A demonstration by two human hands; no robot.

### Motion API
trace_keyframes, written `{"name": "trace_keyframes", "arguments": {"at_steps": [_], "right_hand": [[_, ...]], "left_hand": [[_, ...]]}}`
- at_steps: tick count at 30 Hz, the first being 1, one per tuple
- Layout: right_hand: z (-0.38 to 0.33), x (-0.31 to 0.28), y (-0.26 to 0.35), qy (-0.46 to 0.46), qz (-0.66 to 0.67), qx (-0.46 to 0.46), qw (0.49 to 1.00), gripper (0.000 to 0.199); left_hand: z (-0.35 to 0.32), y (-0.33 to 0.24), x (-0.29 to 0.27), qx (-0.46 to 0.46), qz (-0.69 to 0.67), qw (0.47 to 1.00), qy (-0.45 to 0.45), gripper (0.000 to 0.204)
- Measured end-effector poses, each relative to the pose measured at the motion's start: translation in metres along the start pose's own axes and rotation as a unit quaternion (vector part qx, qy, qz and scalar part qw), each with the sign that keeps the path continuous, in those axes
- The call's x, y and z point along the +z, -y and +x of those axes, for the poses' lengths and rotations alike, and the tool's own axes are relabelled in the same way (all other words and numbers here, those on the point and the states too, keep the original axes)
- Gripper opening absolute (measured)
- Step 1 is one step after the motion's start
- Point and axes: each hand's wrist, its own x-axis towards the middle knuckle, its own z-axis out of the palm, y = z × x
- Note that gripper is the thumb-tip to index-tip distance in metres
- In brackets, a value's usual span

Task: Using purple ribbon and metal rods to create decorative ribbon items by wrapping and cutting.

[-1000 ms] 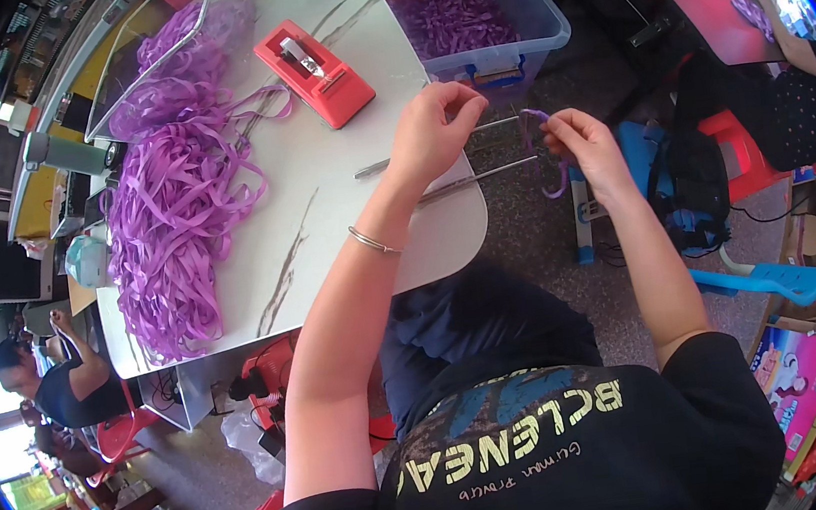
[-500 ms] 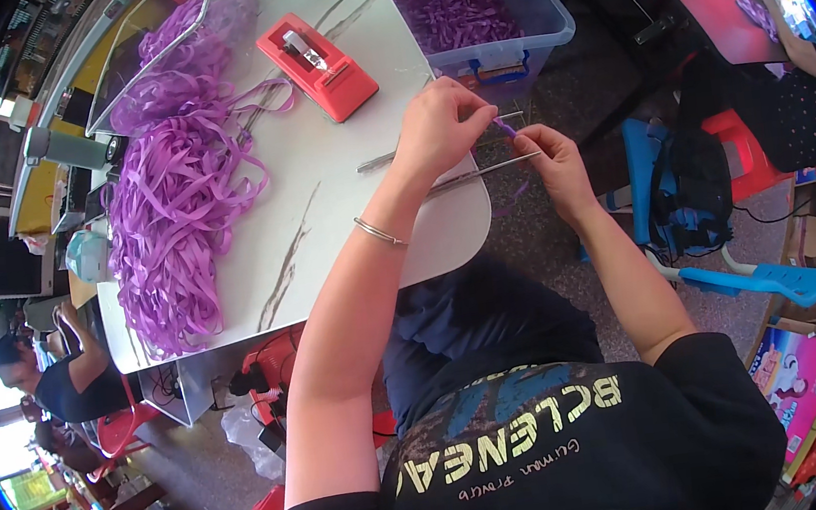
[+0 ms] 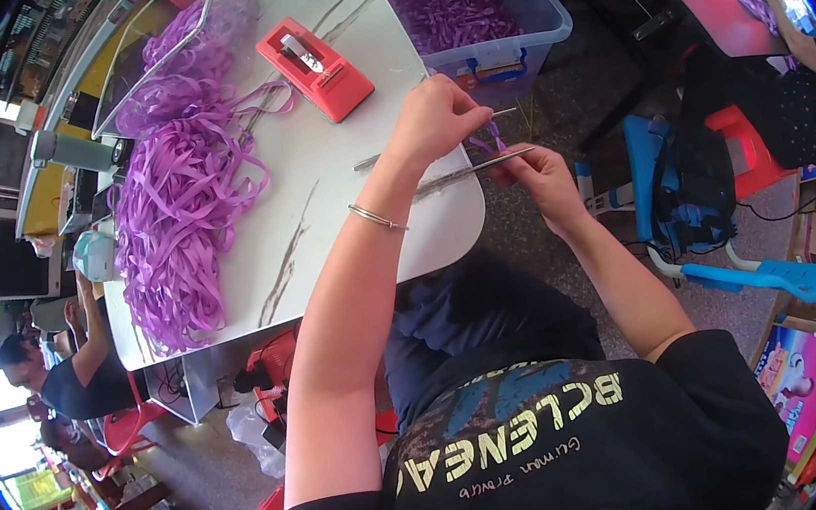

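Two hands, left hand (image 3: 433,116) and right hand (image 3: 542,174) pinching short purple ribbon (image 3: 494,136), thin metal rod (image 3: 464,173) beneath

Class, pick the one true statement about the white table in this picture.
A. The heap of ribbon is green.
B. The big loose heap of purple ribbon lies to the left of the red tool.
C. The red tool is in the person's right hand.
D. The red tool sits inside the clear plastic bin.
B: the purple ribbon heap spreads over the table's left part, while the red tool lies to its right, on the white table.
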Motion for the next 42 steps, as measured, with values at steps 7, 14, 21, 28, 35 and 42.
{"name": "trace_keyframes", "arguments": {"at_steps": [7,14,21,28,35,42], "right_hand": [[-0.06,-0.001,0.016,0.037,-0.049,0.063,0.996,0.019],[-0.151,-0.004,0.037,0.094,-0.125,0.059,0.986,0.015],[-0.205,-0.018,0.043,0.222,-0.301,-0.085,0.924,0.013],[-0.215,-0.013,0.041,0.194,-0.236,0.002,0.952,0.012],[-0.222,-0.016,0.032,0.173,-0.156,0.073,0.97,0.015],[-0.211,-0.012,0.071,0.225,-0.197,-0.055,0.953,0.017]], "left_hand": [[0.0,0.001,-0.002,0.01,0.006,1.0,0.025,0.019],[0.003,0.005,-0.002,-0.01,0.01,0.999,0.043,0.021],[0.005,0.0,-0.003,-0.051,0.013,0.995,0.084,0.022],[0.001,-0.003,-0.004,-0.058,0.018,0.995,0.083,0.023],[0.0,-0.006,-0.002,-0.059,0.035,0.994,0.084,0.023],[0.001,0.0,0.0,-0.043,0.03,0.996,0.071,0.021]]}}
